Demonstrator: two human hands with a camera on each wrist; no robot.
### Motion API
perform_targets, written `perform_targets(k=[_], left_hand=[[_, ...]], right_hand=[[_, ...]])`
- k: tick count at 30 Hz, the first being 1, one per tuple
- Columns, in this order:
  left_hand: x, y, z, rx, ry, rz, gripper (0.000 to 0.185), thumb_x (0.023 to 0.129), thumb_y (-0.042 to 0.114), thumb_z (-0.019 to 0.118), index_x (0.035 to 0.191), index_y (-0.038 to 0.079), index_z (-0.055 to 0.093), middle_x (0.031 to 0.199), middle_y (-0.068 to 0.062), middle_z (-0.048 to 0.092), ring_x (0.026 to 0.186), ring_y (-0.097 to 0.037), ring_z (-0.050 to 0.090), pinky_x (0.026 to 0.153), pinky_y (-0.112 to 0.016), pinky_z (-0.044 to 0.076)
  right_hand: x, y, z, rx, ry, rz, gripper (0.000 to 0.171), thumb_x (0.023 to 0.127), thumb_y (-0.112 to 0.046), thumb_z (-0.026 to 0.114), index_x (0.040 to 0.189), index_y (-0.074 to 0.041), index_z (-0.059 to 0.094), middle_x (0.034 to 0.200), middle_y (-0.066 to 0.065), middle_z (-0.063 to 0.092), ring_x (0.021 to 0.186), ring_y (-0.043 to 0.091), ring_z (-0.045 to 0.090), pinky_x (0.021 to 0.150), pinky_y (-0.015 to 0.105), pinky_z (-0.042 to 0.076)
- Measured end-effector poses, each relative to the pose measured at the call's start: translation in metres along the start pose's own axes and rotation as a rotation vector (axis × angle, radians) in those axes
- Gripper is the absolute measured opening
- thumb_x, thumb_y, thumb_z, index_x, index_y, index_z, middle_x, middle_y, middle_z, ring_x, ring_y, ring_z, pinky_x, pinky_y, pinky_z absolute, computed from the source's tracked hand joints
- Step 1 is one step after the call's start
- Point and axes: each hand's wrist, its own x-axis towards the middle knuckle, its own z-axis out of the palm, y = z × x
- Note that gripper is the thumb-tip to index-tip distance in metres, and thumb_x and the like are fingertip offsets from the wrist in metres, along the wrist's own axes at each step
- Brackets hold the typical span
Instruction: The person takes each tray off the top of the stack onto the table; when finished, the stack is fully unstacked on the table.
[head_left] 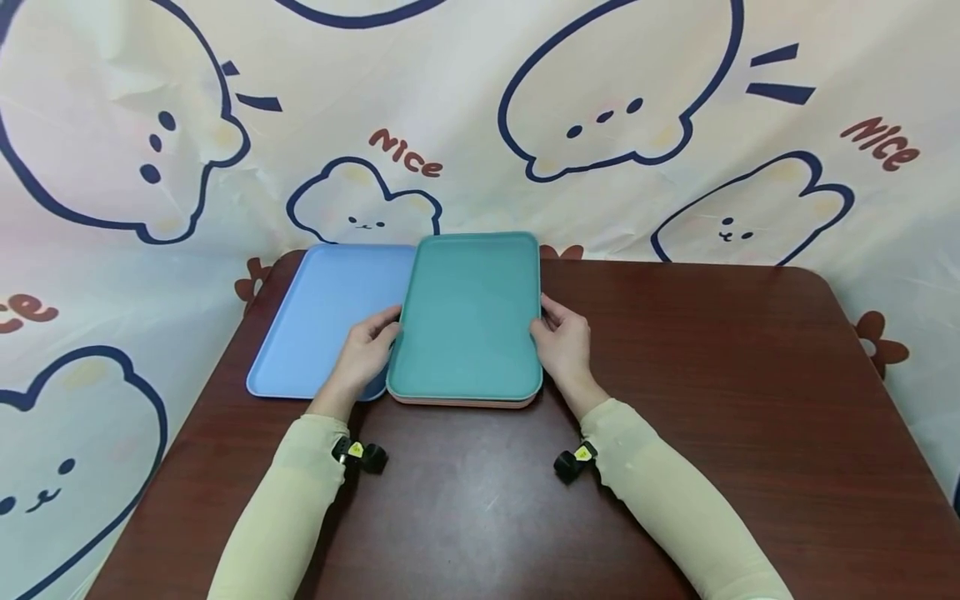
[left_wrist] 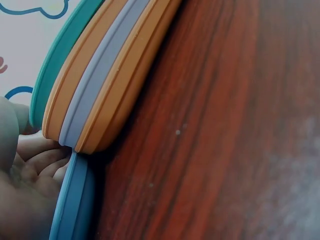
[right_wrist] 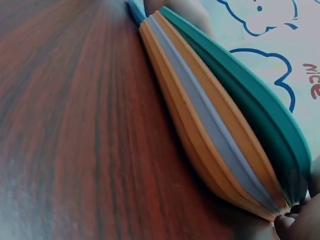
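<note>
A stack of trays sits on the brown table (head_left: 675,400), with a teal tray (head_left: 468,317) on top. The wrist views show orange (left_wrist: 120,85) and grey (left_wrist: 97,75) trays beneath the teal rim (right_wrist: 250,100). My left hand (head_left: 367,350) holds the stack's left edge, its thumb on the teal rim. My right hand (head_left: 562,342) grips the right edge, fingers curled round the rim. A light blue tray (head_left: 322,321) lies flat to the left, partly under the stack's left edge and under my left hand.
A cloth backdrop (head_left: 675,125) printed with cartoon bears hangs behind and left of the table. The table's rounded far corners lie close to it. Small black wrist cameras (head_left: 360,454) sit on both sleeves.
</note>
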Motion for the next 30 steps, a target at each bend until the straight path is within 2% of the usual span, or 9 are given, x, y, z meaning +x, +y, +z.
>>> perform_targets(k=[4,9,18,24,30], left_hand=[[0.000,-0.001,0.000,-0.011,-0.012,0.012,0.048,0.102,0.024,0.041,0.149,0.014,0.035,0.150,-0.008,0.038,0.139,-0.024,0.033,0.110,-0.044,0.034],[0.002,-0.003,0.003,-0.032,-0.026,0.018,0.052,0.098,0.017,0.050,0.148,0.012,0.035,0.149,-0.012,0.039,0.137,-0.024,0.037,0.107,-0.042,0.039],[0.002,0.002,0.003,0.011,-0.029,0.031,0.053,0.097,0.011,0.049,0.148,0.009,0.034,0.149,-0.014,0.038,0.137,-0.023,0.038,0.105,-0.041,0.040],[0.002,0.003,0.003,0.012,-0.037,0.040,0.053,0.098,0.011,0.049,0.148,0.010,0.034,0.149,-0.012,0.039,0.136,-0.023,0.038,0.106,-0.041,0.040],[0.003,0.001,0.003,0.012,-0.040,0.049,0.053,0.098,0.012,0.049,0.149,0.011,0.033,0.149,-0.012,0.038,0.137,-0.023,0.037,0.107,-0.042,0.039]], right_hand=[[0.000,-0.001,-0.008,0.024,0.028,0.023,0.043,0.086,-0.006,0.054,0.129,-0.006,0.060,0.121,0.013,0.065,0.108,0.015,0.063,0.086,0.030,0.054],[-0.002,-0.001,-0.027,0.094,0.070,0.085,0.041,0.086,-0.004,0.056,0.127,-0.008,0.062,0.118,0.011,0.066,0.106,0.014,0.064,0.082,0.029,0.055],[-0.004,0.004,-0.072,0.321,0.129,0.262,0.038,0.091,-0.011,0.063,0.128,-0.015,0.062,0.124,0.013,0.063,0.112,0.015,0.061,0.082,0.023,0.054],[-0.004,0.009,-0.104,0.359,0.186,0.325,0.038,0.088,-0.012,0.068,0.126,-0.015,0.064,0.124,0.012,0.063,0.108,0.011,0.063,0.077,0.017,0.053],[-0.006,0.015,-0.138,0.359,0.205,0.355,0.042,0.086,-0.015,0.071,0.127,-0.015,0.063,0.125,0.008,0.063,0.106,0.005,0.062,0.075,0.013,0.052]])
